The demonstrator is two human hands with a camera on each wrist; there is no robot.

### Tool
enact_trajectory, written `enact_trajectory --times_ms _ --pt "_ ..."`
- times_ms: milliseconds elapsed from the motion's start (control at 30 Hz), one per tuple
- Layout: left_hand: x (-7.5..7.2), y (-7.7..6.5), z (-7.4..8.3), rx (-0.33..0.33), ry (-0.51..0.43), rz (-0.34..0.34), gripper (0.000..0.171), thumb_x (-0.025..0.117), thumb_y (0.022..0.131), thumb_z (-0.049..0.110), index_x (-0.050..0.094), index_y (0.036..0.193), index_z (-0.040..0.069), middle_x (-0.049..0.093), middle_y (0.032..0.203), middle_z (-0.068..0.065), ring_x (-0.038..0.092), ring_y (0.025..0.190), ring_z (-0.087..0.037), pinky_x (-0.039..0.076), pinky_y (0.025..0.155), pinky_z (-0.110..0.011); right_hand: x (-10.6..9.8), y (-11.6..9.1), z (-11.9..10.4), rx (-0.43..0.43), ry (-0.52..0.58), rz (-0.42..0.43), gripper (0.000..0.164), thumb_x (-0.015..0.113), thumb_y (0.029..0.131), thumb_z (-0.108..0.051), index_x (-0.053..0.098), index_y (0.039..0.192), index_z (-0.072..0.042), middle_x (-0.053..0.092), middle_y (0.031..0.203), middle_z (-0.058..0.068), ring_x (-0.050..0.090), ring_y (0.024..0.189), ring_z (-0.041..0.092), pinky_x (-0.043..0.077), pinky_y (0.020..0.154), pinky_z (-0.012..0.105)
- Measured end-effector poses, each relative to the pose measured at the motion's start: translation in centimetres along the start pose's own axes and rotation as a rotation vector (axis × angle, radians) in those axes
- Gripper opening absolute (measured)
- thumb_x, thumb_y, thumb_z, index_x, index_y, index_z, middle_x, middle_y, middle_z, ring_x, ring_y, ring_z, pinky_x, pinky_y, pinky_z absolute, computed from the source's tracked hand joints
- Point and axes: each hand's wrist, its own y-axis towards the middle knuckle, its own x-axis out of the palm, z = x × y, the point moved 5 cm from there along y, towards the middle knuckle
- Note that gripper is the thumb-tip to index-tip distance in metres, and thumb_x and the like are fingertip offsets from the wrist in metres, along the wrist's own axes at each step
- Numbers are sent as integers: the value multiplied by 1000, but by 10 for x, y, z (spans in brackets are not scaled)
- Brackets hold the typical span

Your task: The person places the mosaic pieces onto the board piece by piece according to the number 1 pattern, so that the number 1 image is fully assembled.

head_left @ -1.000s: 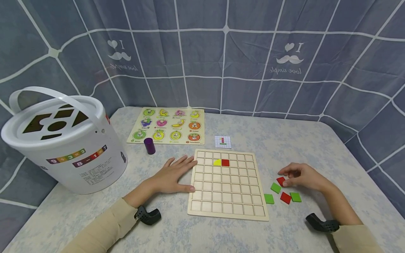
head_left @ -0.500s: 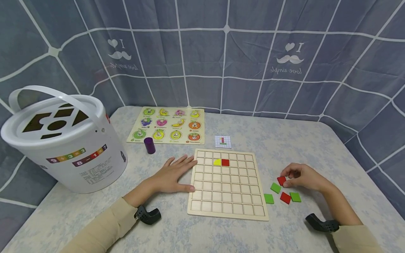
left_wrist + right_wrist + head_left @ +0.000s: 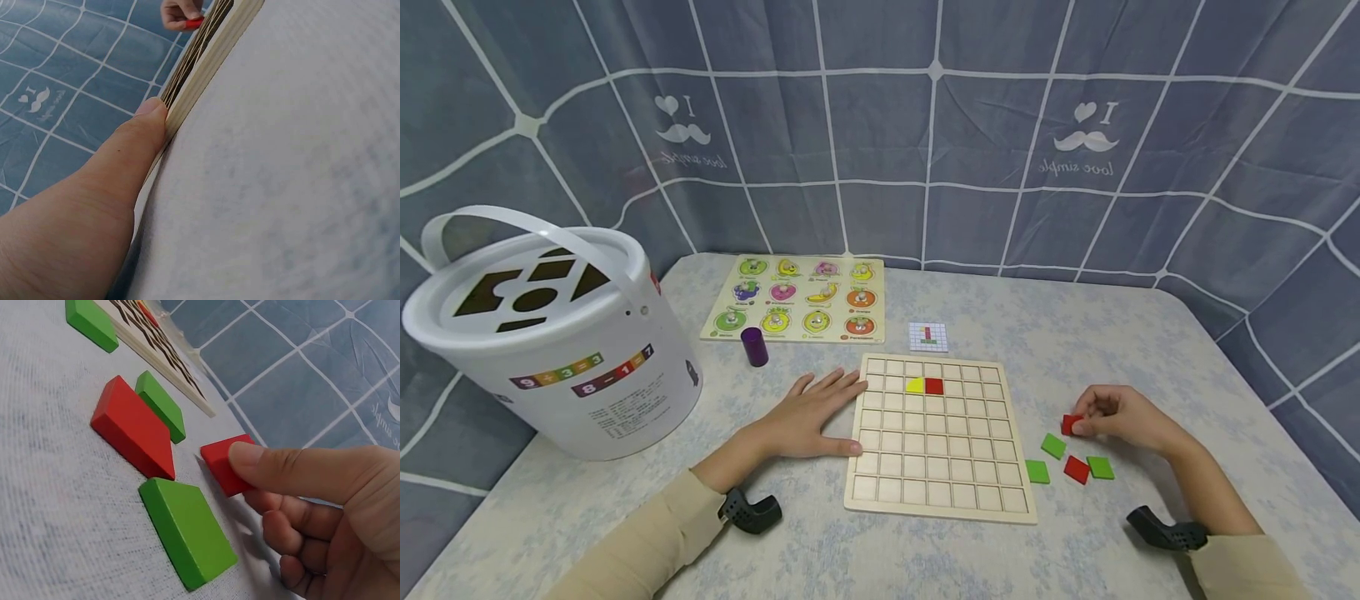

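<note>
My right hand (image 3: pixel 1123 414) pinches a red square tile (image 3: pixel 224 464) between thumb and fingers, at the right of the grid board. Below it on the table lie another red tile (image 3: pixel 1077 469) and several green tiles (image 3: pixel 1101 467). Flat beside the board's left edge, my left hand (image 3: pixel 808 419) spreads its fingers, with thumb and fingertips touching the rim; the left wrist view shows the thumb (image 3: pixel 134 134) against that edge. The wooden grid board (image 3: pixel 925 460) bears a yellow rounded piece (image 3: pixel 915 385) and a red square (image 3: pixel 934 386), side by side in an upper row.
Behind the board lies a small pattern card (image 3: pixel 928 337). A fruit picture board (image 3: pixel 793 298) sits at the back left, with a purple cylinder (image 3: pixel 755 347) near its front edge. A large white bucket (image 3: pixel 647 400) with a handle stands at the far left.
My right hand has closed on the upper red tile, which now sits tilted between thumb and fingers, slightly up and right of before. My left hand has stayed still.
</note>
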Motion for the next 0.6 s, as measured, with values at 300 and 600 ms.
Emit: enact_trajectory --times_ms 300,600 --pt "1 0 0 -2 -4 2 93 62 85 63 26 156 17 18 161 -5 10 148 -27 4 114 -59 4 3 -5 28 8 100 21 75 87 -12 62 96 3 60 76 5 56 66 17 47 58 26" --pt "2 1 -3 0 0 5 93 61 84 65 25 156 17 18 161 -4 10 148 -26 4 114 -58 7 5 -17 38 25 155 24 74 88 -15 62 99 2 61 79 7 55 69 20 43 61 27"
